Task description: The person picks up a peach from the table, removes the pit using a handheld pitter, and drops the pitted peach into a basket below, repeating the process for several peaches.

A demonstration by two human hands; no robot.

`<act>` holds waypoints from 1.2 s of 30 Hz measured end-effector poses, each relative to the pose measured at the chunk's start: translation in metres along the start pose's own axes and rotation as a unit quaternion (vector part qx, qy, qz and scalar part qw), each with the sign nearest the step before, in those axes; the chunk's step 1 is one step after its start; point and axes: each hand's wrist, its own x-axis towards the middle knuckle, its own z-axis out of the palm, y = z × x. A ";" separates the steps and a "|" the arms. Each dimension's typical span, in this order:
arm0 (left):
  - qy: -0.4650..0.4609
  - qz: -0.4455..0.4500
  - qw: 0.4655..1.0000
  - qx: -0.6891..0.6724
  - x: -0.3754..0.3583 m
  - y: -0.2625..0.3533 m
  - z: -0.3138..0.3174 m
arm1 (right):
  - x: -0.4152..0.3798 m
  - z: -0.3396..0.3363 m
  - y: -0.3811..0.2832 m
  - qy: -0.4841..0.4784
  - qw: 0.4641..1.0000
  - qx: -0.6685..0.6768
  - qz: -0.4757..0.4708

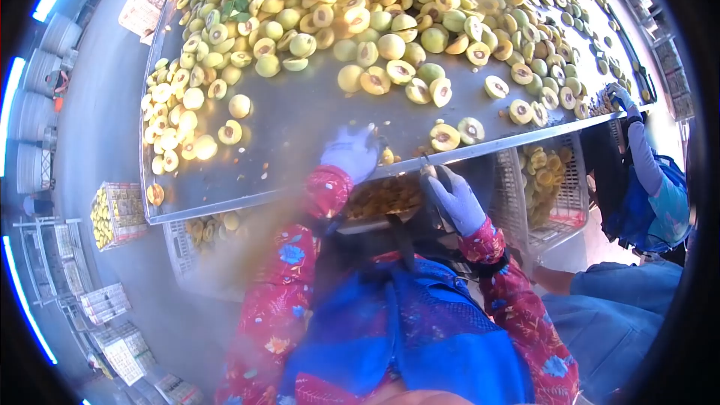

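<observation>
Halved yellow-green fruits with brown pits [375,81] are heaped on a metal table [300,112]. My left hand [351,153], in a pale lavender glove, is over the table near its front edge, beside a small yellow fruit piece [387,156]. Haze and blur hide its fingers. My right hand [459,201], gloved the same way, is just outside the metal rim, its fingers closed around a slim object I cannot make out. Two cut halves, among them a fruit half [445,137], lie on the table above that hand.
Below the rim is a container of fruit pieces [382,199]. A white plastic crate [555,232] with fruit stands to its right. A co-worker's gloved hand [621,96] is at the right edge. A fruit-filled crate [120,214] and stacked crates [120,349] are on the left floor.
</observation>
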 end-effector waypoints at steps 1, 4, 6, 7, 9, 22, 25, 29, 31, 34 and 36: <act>0.005 0.005 1.000 0.012 0.000 0.004 0.003 | 0.001 -0.002 0.000 0.005 1.000 0.004 0.007; 0.030 0.021 0.999 0.027 0.004 0.030 0.010 | 0.006 -0.009 0.003 0.045 0.988 -0.099 -0.112; 0.004 0.004 0.998 0.059 0.015 0.044 0.010 | 0.000 -0.015 -0.001 0.048 0.989 -0.099 -0.101; -0.012 0.003 0.998 0.064 0.018 0.051 0.005 | -0.008 -0.014 -0.009 0.043 0.997 -0.051 -0.040; -0.054 -0.008 0.996 0.076 0.019 0.059 -0.001 | -0.020 -0.013 -0.009 0.051 0.999 0.007 0.001; -0.132 0.233 0.956 -0.121 0.018 0.037 -0.013 | -0.066 -0.028 0.008 0.017 0.999 0.032 -0.010; -0.101 0.221 0.918 -0.314 0.033 0.007 0.013 | -0.070 -0.025 0.010 0.062 0.996 0.055 -0.018; -0.049 0.176 0.907 -0.380 0.005 -0.005 0.011 | -0.073 -0.037 0.011 0.072 0.921 -0.216 -0.316; -0.104 0.120 0.918 -0.364 -0.044 0.015 -0.023 | -0.072 -0.035 0.012 0.062 0.951 -0.159 -0.256; -0.060 0.180 0.972 -0.137 -0.065 0.008 -0.024 | -0.067 -0.030 0.012 0.052 0.985 -0.066 -0.150; -0.039 0.279 0.952 -0.122 -0.073 0.003 -0.020 | -0.062 -0.028 0.001 0.069 0.997 0.008 -0.045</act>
